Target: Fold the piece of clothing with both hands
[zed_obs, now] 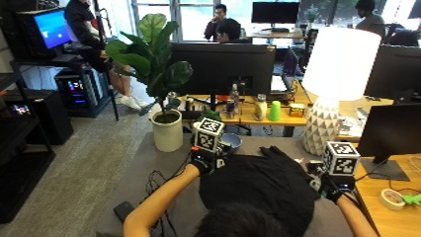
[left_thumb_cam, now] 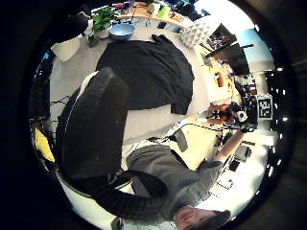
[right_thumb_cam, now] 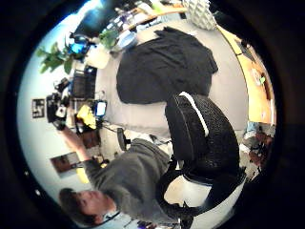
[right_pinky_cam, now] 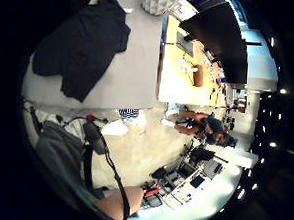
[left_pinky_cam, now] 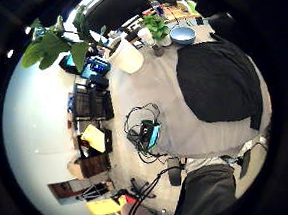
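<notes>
Lying spread flat on the grey table (zed_obs: pixel 158 163), the black piece of clothing (zed_obs: pixel 263 185) sits between the person's two raised arms, its far edge near a blue bowl (zed_obs: pixel 230 142). The left hand (zed_obs: pixel 202 163) hangs in the air at the garment's left edge, above the cloth and not touching it; the right hand (zed_obs: pixel 335 187) hangs at the garment's right edge, also apart from it. Both palm cameras look down on the garment from well above, so neither hand holds it. The left thumb-side view shows a gloved finger (left_thumb_cam: pixel 93 129) extended and gripping nothing; whether the right hand's fingers are wide or curled cannot be told. A white faceted lamp (zed_obs: pixel 329 74) stands just beyond the table's right corner.
</notes>
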